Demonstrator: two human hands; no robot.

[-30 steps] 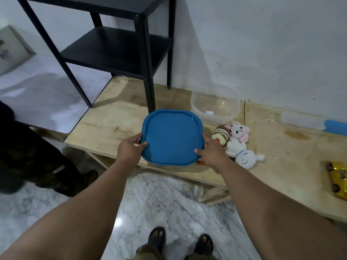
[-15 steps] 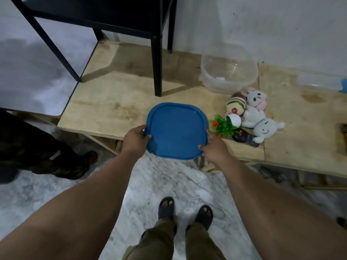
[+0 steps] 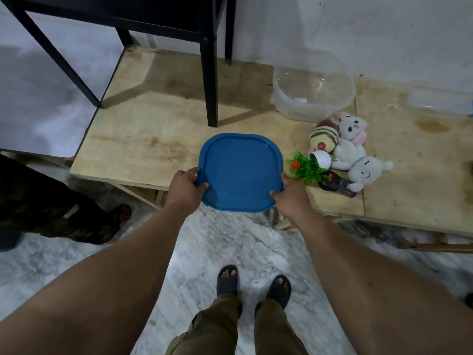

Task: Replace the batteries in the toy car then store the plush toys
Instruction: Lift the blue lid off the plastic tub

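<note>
I hold a blue square lid (image 3: 239, 170) flat over the front edge of the wooden table (image 3: 153, 139). My left hand (image 3: 185, 187) grips its left rim and my right hand (image 3: 290, 196) grips its right rim. Behind it to the right stands an empty clear plastic container (image 3: 313, 94). In front of that container lie three plush toys: a brown striped one (image 3: 323, 135), a white and pink one (image 3: 353, 128) and a white one (image 3: 362, 170). The toy car is out of view.
A small fake plant in a white pot (image 3: 311, 166) lies tipped beside the plush toys, with a dark object (image 3: 336, 187) by it. A black metal shelf leg (image 3: 210, 80) stands on the table behind the lid. Another person's leg (image 3: 58, 213) is at the left.
The lid came back toward me, from over the table to over its front edge. The camera tilted down, so the fake plant and my feet came into view.
</note>
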